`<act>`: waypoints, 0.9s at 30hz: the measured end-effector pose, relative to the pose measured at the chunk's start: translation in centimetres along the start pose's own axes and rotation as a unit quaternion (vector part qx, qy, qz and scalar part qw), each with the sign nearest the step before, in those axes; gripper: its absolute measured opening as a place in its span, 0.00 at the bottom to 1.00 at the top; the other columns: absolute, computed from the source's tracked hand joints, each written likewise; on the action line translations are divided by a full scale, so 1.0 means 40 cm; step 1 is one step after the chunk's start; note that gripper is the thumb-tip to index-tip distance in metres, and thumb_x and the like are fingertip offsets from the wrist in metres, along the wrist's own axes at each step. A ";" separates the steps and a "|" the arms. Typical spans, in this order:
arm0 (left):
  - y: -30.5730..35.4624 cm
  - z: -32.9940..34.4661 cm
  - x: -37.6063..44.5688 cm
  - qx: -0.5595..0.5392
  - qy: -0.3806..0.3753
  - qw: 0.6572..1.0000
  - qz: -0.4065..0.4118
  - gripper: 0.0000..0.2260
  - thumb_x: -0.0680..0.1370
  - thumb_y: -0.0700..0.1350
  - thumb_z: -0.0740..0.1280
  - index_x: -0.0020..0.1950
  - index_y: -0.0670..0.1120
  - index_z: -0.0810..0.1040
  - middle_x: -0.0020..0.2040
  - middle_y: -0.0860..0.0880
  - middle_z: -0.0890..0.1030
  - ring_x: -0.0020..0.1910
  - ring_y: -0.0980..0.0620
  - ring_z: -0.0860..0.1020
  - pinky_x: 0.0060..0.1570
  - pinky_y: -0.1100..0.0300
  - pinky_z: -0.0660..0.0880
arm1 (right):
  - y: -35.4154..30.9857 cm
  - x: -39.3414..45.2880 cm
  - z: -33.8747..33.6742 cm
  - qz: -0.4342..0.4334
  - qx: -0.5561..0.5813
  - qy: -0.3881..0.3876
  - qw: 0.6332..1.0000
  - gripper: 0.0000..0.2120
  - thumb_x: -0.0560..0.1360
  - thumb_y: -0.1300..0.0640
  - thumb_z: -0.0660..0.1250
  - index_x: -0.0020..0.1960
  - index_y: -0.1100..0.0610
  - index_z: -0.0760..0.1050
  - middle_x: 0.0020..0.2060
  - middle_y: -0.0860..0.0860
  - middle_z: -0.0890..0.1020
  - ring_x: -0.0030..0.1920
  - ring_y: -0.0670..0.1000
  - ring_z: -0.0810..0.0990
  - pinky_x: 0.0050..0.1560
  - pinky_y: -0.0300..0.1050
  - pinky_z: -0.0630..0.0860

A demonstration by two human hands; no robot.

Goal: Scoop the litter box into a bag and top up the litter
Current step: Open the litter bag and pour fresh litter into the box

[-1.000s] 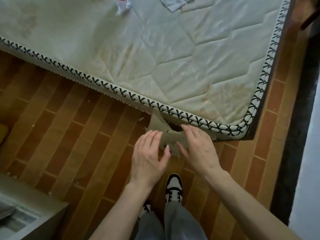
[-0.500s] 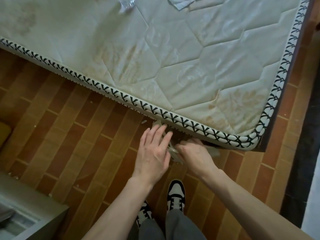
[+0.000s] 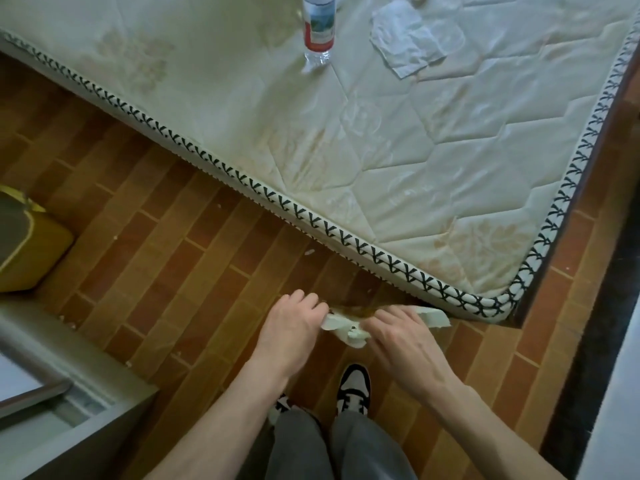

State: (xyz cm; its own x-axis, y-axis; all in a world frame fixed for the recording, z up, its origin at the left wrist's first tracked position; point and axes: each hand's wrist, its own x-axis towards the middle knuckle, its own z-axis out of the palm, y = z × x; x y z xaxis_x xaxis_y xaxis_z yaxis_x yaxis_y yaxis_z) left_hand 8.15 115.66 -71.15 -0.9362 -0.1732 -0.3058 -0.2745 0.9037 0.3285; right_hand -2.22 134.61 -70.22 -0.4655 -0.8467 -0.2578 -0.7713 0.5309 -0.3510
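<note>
Both hands meet low over the wooden floor (image 3: 166, 244), just in front of the near corner of the mattress (image 3: 433, 174). The left hand (image 3: 289, 329) and the right hand (image 3: 398, 344) each pinch an edge of a thin, pale, crumpled bag (image 3: 341, 323), which bunches between them and trails off to the right toward the mattress corner; the fingers are curled round the film, though how firmly they hold it cannot be told. The bag looks not yet opened, and no litter box is clearly in view, so the scooping seems not to have begun. The main risk, as I judge it, is the film itself: thin plastic that clings to itself can tear if the two hands pull apart hard while hunting for the mouth, and a torn bag would leak litter later. The trailing end lies close to the mattress edge and could snag under it. A slippery grip could also let one side drop to the floor. A water bottle (image 3: 318, 27) and a white tissue (image 3: 414, 38) lie far back on the mattress, well apart from the hands, and pose no hazard here. A yellow object (image 3: 31, 258) sits at the left.
</note>
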 end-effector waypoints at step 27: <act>-0.096 -0.755 -0.579 -0.140 0.214 0.926 -0.278 0.08 0.81 0.50 0.65 0.44 0.50 0.79 0.40 0.56 0.78 0.34 0.60 0.78 0.30 0.65 0.78 | -0.771 0.123 -0.687 -0.024 0.129 0.060 0.989 0.15 0.79 0.51 0.57 0.63 0.52 0.75 0.60 0.47 0.78 0.61 0.49 0.76 0.60 0.46 0.74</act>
State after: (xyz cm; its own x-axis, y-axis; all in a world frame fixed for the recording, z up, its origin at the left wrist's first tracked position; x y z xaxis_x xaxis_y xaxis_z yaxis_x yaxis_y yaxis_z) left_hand 24.27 104.40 -38.35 -0.6174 -0.7750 -0.1350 -0.7308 0.5016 0.4629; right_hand 7.33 113.09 -35.92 -0.4909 -0.8612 -0.1315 -0.6644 0.4677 -0.5830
